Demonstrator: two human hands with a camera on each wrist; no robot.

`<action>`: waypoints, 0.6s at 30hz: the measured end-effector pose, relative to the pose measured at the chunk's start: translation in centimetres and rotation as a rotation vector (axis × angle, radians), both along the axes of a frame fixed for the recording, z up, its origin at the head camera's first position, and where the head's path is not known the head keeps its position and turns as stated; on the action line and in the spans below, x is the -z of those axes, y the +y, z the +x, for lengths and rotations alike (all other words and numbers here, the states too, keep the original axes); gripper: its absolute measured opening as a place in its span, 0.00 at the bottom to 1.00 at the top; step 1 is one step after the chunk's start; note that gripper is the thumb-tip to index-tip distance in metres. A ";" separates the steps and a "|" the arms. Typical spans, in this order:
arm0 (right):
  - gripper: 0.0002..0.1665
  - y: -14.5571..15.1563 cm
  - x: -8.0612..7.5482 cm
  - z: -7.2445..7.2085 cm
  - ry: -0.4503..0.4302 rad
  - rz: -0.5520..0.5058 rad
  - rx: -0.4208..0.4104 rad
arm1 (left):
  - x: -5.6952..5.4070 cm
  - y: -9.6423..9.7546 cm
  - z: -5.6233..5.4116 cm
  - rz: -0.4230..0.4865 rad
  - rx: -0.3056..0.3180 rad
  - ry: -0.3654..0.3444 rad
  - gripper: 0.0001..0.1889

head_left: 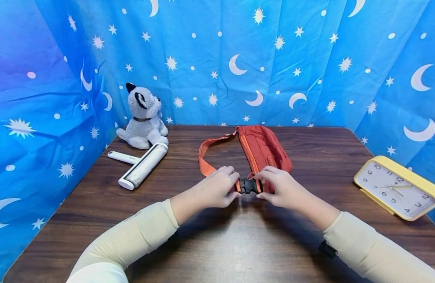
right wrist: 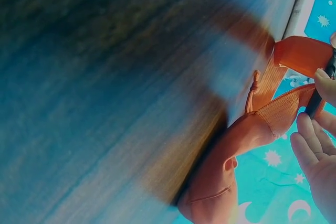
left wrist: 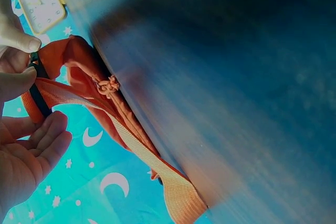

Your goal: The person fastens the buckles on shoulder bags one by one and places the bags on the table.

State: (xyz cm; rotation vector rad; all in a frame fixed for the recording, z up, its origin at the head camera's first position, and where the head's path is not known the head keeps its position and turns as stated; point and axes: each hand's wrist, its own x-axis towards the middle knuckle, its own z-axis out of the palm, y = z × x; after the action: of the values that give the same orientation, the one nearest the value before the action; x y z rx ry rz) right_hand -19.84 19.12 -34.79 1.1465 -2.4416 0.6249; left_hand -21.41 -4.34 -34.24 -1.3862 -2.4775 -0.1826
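Left hand (head_left: 217,186) and right hand (head_left: 281,186) meet at a black buckle (head_left: 248,186), each with its thumb and fingers closed in a pinch on one end of it. Farthest left, a blue curtain (head_left: 30,157) printed with white stars and moons hangs beside the wooden table (head_left: 221,243) and runs on behind it. Near the table's far left corner sits a grey and white plush dog (head_left: 143,118) with a dark collar, turned toward the right. Just in front of it lies a white lint roller (head_left: 144,167), its handle pointing left; whether its far end touches the plush's foot is hard to tell. Next comes an orange strap (head_left: 205,155), which curves from the bag round to the left side of the buckle. The two buckle halves sit together between the hands, just above the table; whether they are fully latched cannot be told. Beyond the buckle and right hand, the red-orange bag (head_left: 261,145) lies on the table, its bright zip facing left. A knotted cord (left wrist: 108,86) on it shows in the left wrist view. Farthest right, well apart from the bag, a yellow-framed clock (head_left: 398,188) stands tilted.
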 end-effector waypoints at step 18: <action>0.26 0.1 0.0 -0.2 -0.021 -0.001 -0.001 | -0.2 0.0 -0.1 0.030 0.042 0.025 0.12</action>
State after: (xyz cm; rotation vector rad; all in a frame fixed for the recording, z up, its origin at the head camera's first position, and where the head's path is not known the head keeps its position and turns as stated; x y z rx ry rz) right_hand -20.04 19.20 -34.81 1.1470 -2.4580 0.6418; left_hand -21.47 -4.38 -34.04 -1.4198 -2.4170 -0.2089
